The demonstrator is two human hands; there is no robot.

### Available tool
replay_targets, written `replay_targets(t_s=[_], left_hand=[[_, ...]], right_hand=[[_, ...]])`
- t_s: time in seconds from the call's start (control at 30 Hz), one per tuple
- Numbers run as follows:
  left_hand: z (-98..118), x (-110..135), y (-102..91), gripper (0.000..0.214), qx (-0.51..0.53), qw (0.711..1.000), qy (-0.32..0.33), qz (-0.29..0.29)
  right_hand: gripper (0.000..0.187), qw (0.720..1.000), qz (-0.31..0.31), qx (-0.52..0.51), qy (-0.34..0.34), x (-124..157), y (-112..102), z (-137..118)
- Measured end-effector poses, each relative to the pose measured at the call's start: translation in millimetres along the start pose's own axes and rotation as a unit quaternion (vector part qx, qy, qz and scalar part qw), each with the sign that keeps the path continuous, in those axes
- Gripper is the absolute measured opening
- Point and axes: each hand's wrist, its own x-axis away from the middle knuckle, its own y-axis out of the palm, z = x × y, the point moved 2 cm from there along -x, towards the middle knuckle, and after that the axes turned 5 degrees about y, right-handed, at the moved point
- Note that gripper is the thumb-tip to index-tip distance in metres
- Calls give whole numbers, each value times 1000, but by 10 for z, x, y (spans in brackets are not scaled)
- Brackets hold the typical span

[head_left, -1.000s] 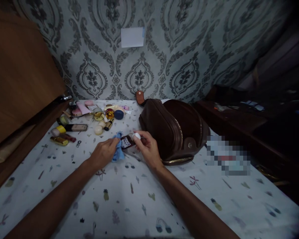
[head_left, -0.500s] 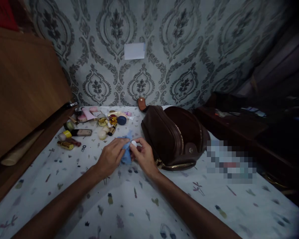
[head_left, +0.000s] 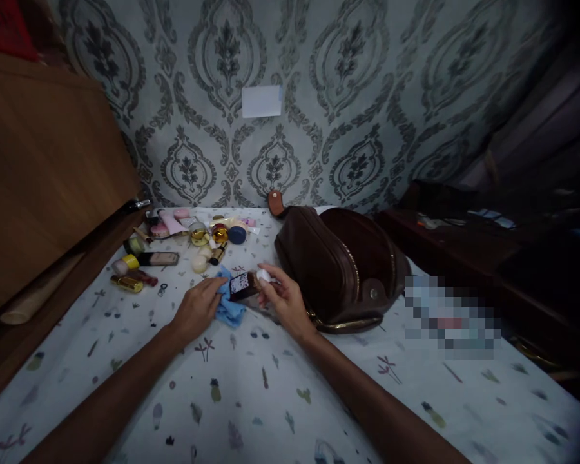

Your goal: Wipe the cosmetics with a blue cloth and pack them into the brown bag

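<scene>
Gripping a blue cloth (head_left: 231, 313), the left hand (head_left: 196, 308) is holding it at one end of a dark bottle (head_left: 242, 285), whose white cap (head_left: 263, 276) the right hand (head_left: 285, 298) is pinching.

Between your forearms, the printed sheet (head_left: 236, 399) gives you open room toward your body. Straight across, the dark bottle (head_left: 241, 285) and blue cloth (head_left: 229, 309) fill the space between your left hand (head_left: 198, 309) and right hand (head_left: 284, 299). The brown bag (head_left: 309, 258) blocks you just right of the right hand; cosmetics (head_left: 220, 233) crowd the far left, leaving you a lane between them and the bag, backed by the patterned wall (head_left: 314, 148).
</scene>
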Motion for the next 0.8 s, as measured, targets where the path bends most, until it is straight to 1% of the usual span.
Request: replay_targets(t_s=[0.1,0.17,0.23,0.3,0.33,0.43,0.53,0.6,0.7,0.8], left_hand=[[141,-59,-41,31,30,999,13,27],[298,-122,-48,30,43,997,51,36],[439,-176,-31,31,35,994,102,35],[507,-208,-7,31,19,990,136,35],[506,-215,4,31,15,989,141,32],[403,-208,9,28,16,993,116,14],[249,-169,-4,22,20,997,69,-12],[161,-136,-5,21,26,999,34,-21],[79,-103,-7,22,37,999,-12,-17],[94,-116,-52,22,48,998,-41,15]], right_hand=[[40,999,12,33,-16,27,-15,24],[35,998,11,59,-32,41,-30,20],[30,995,12,88,-50,52,-44,4],[26,990,25,115,-72,61,-55,-15],[25,988,34,123,-83,66,-59,-23],[23,988,43,122,-89,71,-62,-18],[24,991,28,110,-76,63,-73,15],[28,989,13,113,-98,56,-90,26],[31,986,-8,116,-121,49,-115,37],[28,990,22,100,-95,53,-121,48]])
